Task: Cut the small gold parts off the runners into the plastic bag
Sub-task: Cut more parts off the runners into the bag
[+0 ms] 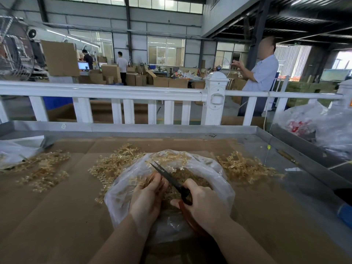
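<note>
A factory floor or packing workshop. Beyond the hands, past a white railing, stacked cardboard boxes fill a tall steel-framed hall with corrugated roofing and high windows. Workers stand at benches with lit monitors far ahead and to the left; an industrial fan stands far left.

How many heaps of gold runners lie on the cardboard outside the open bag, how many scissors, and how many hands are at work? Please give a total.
Heaps of gold runners outside the plastic bag: 3 (left heap, middle heap, right heap)
Scissors: 1
Hands at work: 2 (left hand, right hand)
Total: 6
</note>
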`<state>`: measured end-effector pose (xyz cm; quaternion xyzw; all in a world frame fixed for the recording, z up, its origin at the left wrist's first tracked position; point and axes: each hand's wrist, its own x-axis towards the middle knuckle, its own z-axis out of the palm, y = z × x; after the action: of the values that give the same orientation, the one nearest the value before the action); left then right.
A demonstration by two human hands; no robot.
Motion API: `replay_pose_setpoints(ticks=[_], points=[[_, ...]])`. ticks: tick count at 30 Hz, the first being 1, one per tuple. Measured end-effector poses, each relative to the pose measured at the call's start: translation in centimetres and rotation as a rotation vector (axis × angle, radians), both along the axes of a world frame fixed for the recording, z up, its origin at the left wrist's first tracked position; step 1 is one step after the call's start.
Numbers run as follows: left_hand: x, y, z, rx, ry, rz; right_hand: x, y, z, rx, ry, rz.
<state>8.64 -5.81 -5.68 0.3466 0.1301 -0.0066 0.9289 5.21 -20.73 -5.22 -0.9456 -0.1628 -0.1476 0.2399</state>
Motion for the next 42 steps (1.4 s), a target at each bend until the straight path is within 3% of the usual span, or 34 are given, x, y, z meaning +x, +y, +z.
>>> replay_pose_setpoints(ticks=[42], points=[[-0.5,0.32,-0.3,0.132,-0.052,-0.153,0.14,0.16,-0.16,-0.002,-0.031,-0.003]])
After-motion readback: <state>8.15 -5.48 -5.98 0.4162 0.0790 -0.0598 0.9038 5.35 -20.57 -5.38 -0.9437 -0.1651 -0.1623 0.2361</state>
